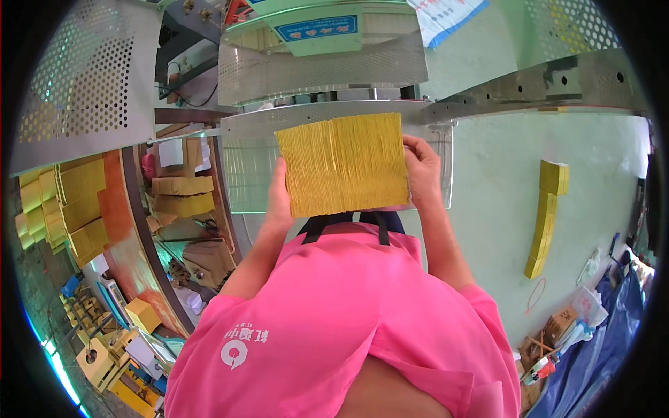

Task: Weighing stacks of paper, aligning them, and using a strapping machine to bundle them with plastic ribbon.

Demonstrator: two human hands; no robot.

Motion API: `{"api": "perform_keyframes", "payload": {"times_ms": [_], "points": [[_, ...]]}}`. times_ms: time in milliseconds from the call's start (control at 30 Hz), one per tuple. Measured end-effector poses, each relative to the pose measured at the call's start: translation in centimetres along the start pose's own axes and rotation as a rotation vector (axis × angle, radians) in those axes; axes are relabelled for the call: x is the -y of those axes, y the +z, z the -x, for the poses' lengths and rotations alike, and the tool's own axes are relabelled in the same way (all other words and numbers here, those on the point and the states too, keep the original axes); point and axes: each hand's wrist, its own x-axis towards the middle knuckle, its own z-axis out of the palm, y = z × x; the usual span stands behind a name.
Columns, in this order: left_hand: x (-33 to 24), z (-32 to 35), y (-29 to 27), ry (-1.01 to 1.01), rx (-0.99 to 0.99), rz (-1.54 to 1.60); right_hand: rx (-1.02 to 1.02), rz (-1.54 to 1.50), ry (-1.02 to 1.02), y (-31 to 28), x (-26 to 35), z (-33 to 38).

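Stack (343, 167), golden yellow, finely ridged, roughly rectangular

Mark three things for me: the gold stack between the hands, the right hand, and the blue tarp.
gold stack (341, 167): head view, middle of its ridged upper face
right hand (424, 169): head view, back of the hand
blue tarp (591, 359): head view, middle of its folds

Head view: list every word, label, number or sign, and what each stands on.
Wording is not copied here, only placed:
Pink shirt: white characters beside a round white emblem.
Blue sign, on or mirrored in the shiny metal: pale characters, too blurred to read.
White-and-blue sack: faint print, too blurred to read.
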Motion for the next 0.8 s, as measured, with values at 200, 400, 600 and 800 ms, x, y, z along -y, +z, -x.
{"api": "perform_keyframes", "payload": {"times_ms": [200,400,600,800], "points": [[-1.0,-0.2,-0.9,0.006,0.091,-0.11,-0.011,0.04,0.068,-0.5,-1.3,0.0],[-1.3,0.0,-1.3,-0.083,0.13,-0.284,0.046,0.005,0.224,0.1,-0.5,0.5],[-0.8,0.4,0.8,0.331,0.232,-0.631,0.14,-0.068,0.064,0.7,2.3,-0.4],[0.6,-2.0,-0.3,0.518,0.373,-1.04,0.108,-0.283,-0.142,-0.5,0.3,-1.6]]}}
